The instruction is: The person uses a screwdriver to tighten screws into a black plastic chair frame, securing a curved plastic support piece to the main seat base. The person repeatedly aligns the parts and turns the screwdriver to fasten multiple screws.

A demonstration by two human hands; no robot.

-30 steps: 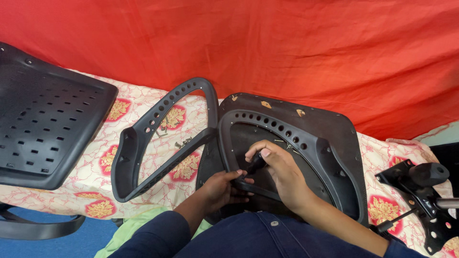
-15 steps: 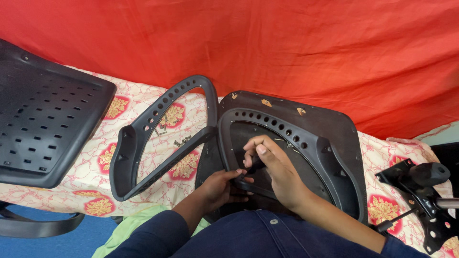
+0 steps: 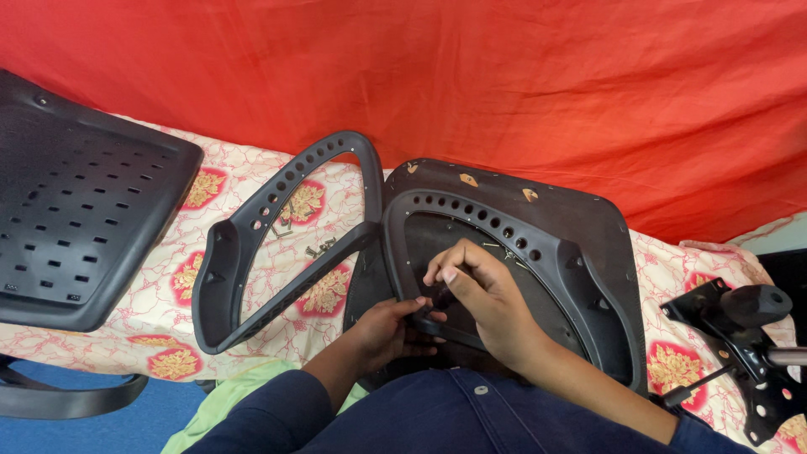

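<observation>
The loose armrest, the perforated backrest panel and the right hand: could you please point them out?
loose armrest (image 3: 220,277), head view, its lower left bend.
perforated backrest panel (image 3: 76,210), head view, its holed middle.
right hand (image 3: 479,298), head view, its back.

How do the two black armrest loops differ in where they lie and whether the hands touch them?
The left armrest loop lies flat on the flowered cloth, untouched. The right armrest loop rests on the seat base, where the left hand and right hand work at its lower end. Both are black plastic with holes.
</observation>
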